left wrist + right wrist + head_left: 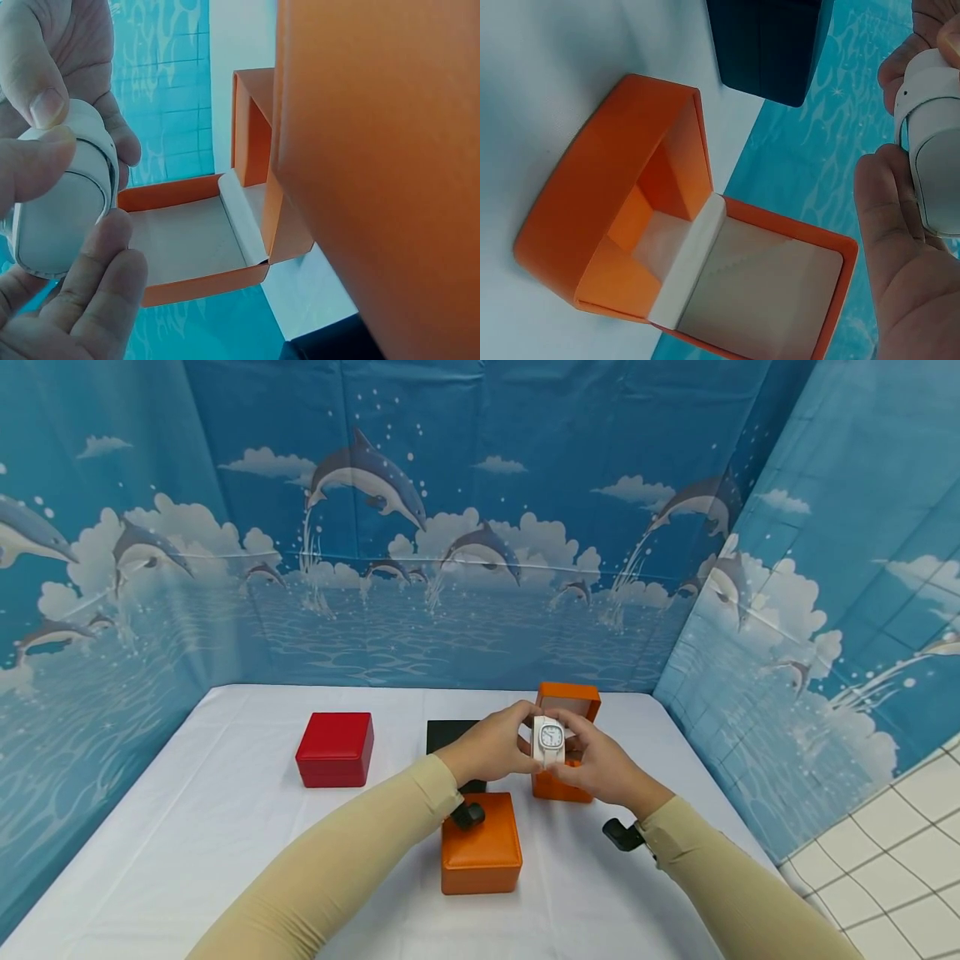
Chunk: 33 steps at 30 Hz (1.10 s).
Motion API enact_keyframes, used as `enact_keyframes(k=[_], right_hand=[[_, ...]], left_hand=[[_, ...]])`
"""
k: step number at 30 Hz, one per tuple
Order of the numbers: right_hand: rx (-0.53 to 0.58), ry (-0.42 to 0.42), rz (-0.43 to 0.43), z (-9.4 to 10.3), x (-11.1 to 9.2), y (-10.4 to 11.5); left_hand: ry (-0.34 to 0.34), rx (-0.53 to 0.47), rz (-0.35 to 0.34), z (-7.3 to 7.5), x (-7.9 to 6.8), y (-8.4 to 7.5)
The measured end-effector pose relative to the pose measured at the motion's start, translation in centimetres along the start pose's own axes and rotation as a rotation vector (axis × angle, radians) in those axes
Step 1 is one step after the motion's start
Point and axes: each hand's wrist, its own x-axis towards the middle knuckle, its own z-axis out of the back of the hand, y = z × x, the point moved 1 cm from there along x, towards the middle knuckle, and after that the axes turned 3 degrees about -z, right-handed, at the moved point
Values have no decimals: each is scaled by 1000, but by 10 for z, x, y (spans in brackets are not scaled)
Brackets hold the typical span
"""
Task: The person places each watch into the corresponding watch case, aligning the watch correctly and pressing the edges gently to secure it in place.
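A white wristwatch (552,737) with a pale rounded dial is wrapped round a white cushion (60,217). My left hand (491,745) grips the cushion's left side while my right hand (603,766) holds its right side. Both keep it raised, dial toward me, in front of an open orange box (562,788). That box has its lid (568,693) standing up at the back. Seen in the right wrist view, its inside (667,236) has a pale floor and holds nothing visible. Fingers cover part of the cushion's edges.
A closed orange box (480,860) stands nearer me, below my left wrist. Behind it is a black box (448,735), partly hidden by my left arm. Farther left sits a closed red box (335,750). A dolphin-print curtain (480,627) rises behind the white-covered table (247,827).
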Motion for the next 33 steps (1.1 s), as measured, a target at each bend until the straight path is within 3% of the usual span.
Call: enact_keyframes(k=[33], right_hand=[[-2, 17, 9, 4, -1, 0]], left_hand=[[-11, 26, 1, -2, 3, -4]])
